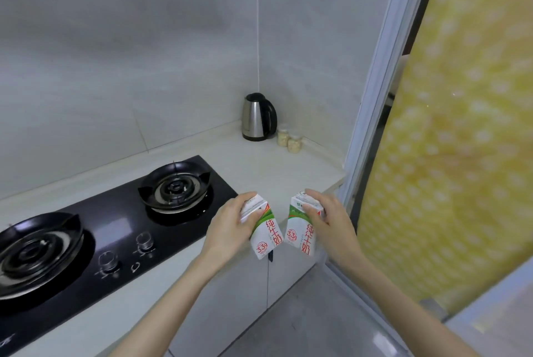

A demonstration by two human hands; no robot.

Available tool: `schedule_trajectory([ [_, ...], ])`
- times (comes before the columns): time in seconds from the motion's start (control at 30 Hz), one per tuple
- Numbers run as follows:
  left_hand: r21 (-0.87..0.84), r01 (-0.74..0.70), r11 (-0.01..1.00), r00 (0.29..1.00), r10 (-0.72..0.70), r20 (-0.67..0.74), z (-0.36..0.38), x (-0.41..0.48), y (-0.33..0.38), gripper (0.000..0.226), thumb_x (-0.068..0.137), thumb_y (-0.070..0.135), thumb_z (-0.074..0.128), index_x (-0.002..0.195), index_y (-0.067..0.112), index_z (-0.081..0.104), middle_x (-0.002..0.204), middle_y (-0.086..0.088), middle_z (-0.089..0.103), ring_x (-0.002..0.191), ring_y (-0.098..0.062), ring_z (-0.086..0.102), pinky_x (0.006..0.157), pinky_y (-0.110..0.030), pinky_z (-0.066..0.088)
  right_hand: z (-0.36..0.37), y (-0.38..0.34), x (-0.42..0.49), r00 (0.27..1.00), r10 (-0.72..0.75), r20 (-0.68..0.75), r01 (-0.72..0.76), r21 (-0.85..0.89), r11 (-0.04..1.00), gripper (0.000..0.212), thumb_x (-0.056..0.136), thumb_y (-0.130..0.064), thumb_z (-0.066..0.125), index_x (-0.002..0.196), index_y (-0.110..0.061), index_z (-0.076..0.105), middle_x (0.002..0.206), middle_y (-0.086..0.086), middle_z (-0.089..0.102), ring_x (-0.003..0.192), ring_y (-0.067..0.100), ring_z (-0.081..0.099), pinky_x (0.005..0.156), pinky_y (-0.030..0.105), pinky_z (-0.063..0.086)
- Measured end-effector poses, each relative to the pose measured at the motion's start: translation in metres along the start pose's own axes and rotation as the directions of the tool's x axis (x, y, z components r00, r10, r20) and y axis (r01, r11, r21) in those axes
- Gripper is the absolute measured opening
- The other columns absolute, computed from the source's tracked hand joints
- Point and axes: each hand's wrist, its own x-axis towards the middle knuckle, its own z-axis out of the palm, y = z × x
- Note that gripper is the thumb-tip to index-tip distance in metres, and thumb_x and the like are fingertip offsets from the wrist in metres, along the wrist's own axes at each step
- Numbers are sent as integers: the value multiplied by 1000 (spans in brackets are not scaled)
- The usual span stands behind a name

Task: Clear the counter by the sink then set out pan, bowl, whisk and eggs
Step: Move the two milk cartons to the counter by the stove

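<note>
I hold two white-and-green milk cartons with red lettering in the air, over the front edge of the pale counter point(268, 172). My left hand point(230, 227) grips the left carton point(266, 234) around its top. Fingers of my right hand point(328, 221) curl over the top of the right carton point(300, 234). Both cartons are tilted, their bottoms leaning toward each other, with a narrow gap between them. No pan, bowl, whisk or eggs are in view.
A black two-burner gas hob point(121, 229) fills the counter's left side. A steel kettle point(258, 117) and two small jars point(290, 139) stand in the far corner. A door frame point(372, 114) and yellow dotted panel point(450, 154) close the right; white cabinet doors point(230, 299) sit below.
</note>
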Motion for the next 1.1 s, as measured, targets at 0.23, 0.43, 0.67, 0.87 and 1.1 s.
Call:
schedule_trajectory([
  [0.23,-1,29,1000,1000,-29,-1,27,95,-11,35,88,39,61,121,28,58,116,15,62,108,-8,57,95,-35,46,1,33,96,999,49,-1,-49,-1,999,34,97,-33,50,130,-33,50,108,-6,50,86,-2,52,65,13,40],
  [0.43,-11,40,999,998,-40,50,58,181,-29,41,89,38,61,128,28,54,117,12,60,107,-7,55,89,-23,41,11,70,176,992,127,-7,-127,-37,991,32,96,-27,52,128,-32,51,108,-7,50,88,8,57,58,12,41],
  [0.67,-3,37,999,988,-36,151,99,285,-49,41,89,32,63,128,23,54,120,7,59,111,-11,53,90,-24,40,24,124,279,978,210,-16,-211,-105,972,30,95,-28,53,125,-29,50,110,-2,51,85,12,61,60,22,51],
  [0.87,-22,84,996,977,-78,197,129,349,-68,40,88,26,65,126,20,55,120,1,60,111,-15,55,94,-28,42,34,161,351,963,269,-28,-269,-175,947,28,95,-18,53,122,-25,51,118,1,46,80,12,53,62,20,40],
  [1.1,14,118,993,975,-119,185,163,388,-85,39,88,17,64,126,19,55,117,-2,59,107,-19,55,88,-26,41,46,202,416,953,300,41,-289,-176,941,25,95,-14,51,118,-22,49,124,4,43,95,21,55,81,35,50],
])
